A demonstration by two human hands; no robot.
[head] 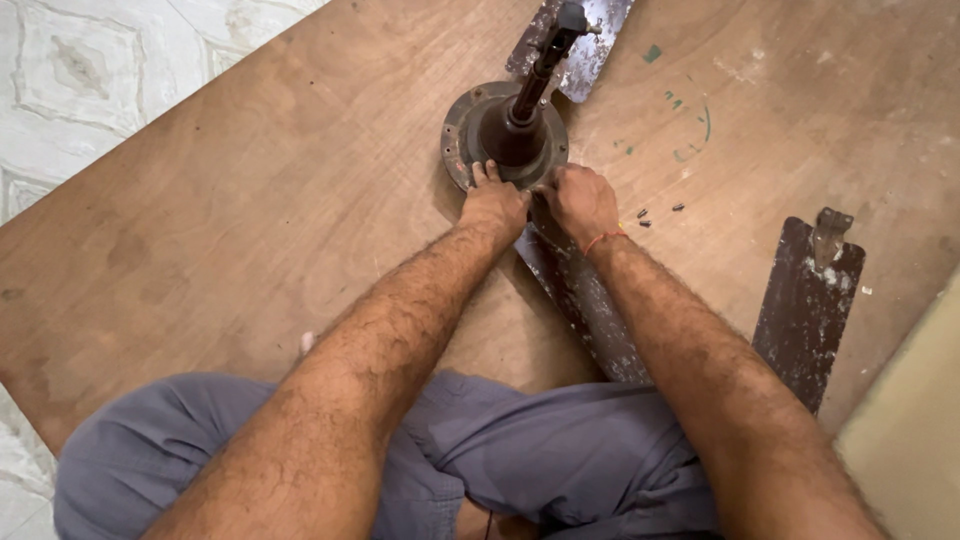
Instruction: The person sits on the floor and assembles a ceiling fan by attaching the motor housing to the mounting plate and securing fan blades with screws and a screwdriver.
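Ceiling-fan motor housing [505, 135] sits upright on the brown plywood board [250, 230], rod [540, 65] rising from its centre, directly ahead of the fingertips. Left hand [493, 203] lays spread fingers flat on the near rim, apparently steadying it, while right hand [582, 200] is curled narrow where the worn blade [580, 300] meets that rim; whether it pinches anything cannot be told. Loose screws [655, 212] lie just right of the right fingers, a detached blade [805, 315] further right; open board lies left.

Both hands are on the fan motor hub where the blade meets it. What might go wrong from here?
1. The small loose screws lie bare on the wooden board beside the right hand; a sleeve or wrist might scatter them.
2. The left hand presses the motor hub; its tall upright shaft may tip the hub.
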